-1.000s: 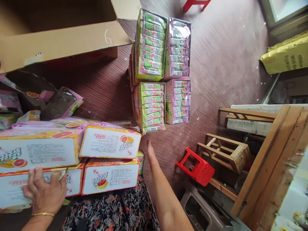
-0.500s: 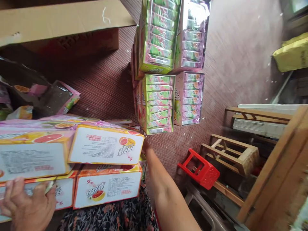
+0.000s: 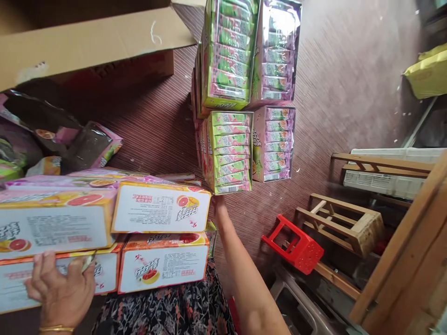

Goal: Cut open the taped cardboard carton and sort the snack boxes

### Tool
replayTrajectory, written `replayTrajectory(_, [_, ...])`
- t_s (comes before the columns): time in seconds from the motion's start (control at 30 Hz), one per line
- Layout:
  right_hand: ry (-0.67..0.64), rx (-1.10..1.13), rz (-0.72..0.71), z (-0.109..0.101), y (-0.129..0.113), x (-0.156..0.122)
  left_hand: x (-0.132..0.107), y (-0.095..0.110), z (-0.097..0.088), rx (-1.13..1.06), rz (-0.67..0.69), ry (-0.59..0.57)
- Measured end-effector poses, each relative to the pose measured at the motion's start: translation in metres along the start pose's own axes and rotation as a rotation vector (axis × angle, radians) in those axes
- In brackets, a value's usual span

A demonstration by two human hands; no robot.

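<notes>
Several grapefruit-print cartons lie stacked across my lap. My left hand (image 3: 59, 288) lies on the white face of the lower left carton (image 3: 21, 284), fingers spread flat, with a thin pale strip (image 3: 87, 261) pinched beside the forefinger. My right hand (image 3: 220, 207) reaches past the right end of the upper right carton (image 3: 160, 209), just under a green shrink-wrapped pack (image 3: 228, 151). Its fingers are hidden behind the carton's corner. The lower right carton (image 3: 164, 263) rests on my patterned skirt.
More green and purple packs (image 3: 275, 51) are stacked on the brown floor. An open cardboard box (image 3: 91, 42) stands at the upper left, with loose wrappers (image 3: 87, 149) below it. A red stool (image 3: 296, 246), wooden stools (image 3: 345, 223) and a yellow sack (image 3: 428, 74) are to the right.
My right hand moved forward from beside my lap to the far corner of the upper right carton. My left hand stayed on the lower left carton. The camera shifted slightly.
</notes>
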State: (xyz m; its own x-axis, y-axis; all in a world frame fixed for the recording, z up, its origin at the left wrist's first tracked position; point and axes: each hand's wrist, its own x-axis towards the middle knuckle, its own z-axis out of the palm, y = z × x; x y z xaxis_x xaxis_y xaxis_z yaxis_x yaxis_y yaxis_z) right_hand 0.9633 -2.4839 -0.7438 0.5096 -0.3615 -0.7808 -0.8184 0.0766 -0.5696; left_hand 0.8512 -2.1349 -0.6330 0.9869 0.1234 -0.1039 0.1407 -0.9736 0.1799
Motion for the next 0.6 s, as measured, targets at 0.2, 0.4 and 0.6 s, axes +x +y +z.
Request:
replayTrajectory(0.2, [0.190, -0.523, -0.599, 0.007, -0.067, -0.112, -0.003, 0.001, 0.001, 0.011, -0.067, -0.040])
replayTrajectory(0.4, [-0.505, -0.841, -0.779, 0.103, -0.117, -0.061, -0.005, -0.002, -0.001, 0.042, -0.128, -0.100])
replayTrajectory(0.6, [-0.769, -0.943, -0.597, 0.143, -0.066, -0.012, -0.002, 0.001, -0.004, 0.025, -0.190, -0.172])
